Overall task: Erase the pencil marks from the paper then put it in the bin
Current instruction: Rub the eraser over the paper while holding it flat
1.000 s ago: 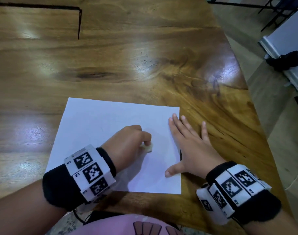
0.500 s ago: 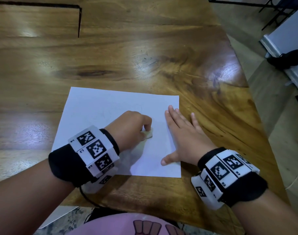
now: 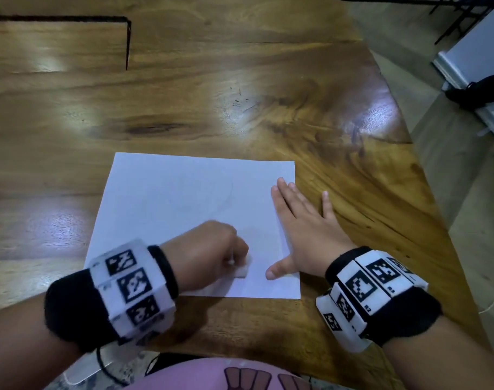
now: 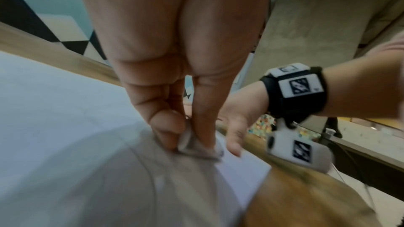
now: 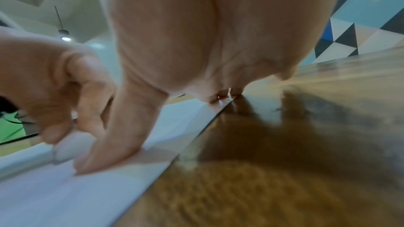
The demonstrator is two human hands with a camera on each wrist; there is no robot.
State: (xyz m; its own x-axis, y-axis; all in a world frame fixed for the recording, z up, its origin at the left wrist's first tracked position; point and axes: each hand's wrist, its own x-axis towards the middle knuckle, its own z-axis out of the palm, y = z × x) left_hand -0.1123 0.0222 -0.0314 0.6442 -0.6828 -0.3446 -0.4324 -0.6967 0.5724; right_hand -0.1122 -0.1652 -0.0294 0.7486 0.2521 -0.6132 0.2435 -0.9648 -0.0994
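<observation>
A white sheet of paper (image 3: 167, 198) lies flat on the wooden table (image 3: 240, 80), with faint pencil curves near its middle. My left hand (image 3: 212, 249) pinches a small white eraser (image 3: 242, 270) and presses it onto the paper's near part; the left wrist view shows the eraser (image 4: 192, 146) between thumb and fingers. My right hand (image 3: 299, 229) lies flat with straight fingers on the paper's right edge, thumb (image 5: 104, 144) pressed on the sheet (image 5: 65, 196). No bin is in view.
The table's right edge (image 3: 426, 170) drops to a tiled floor. A black object (image 3: 476, 91) lies on the floor by a white wall base at the far right. A dark L-shaped seam (image 3: 127, 43) marks the tabletop at the back left.
My left hand has slid the eraser toward the near edge of the paper. The right hand keeps its place on the right edge. The head view has shifted slightly.
</observation>
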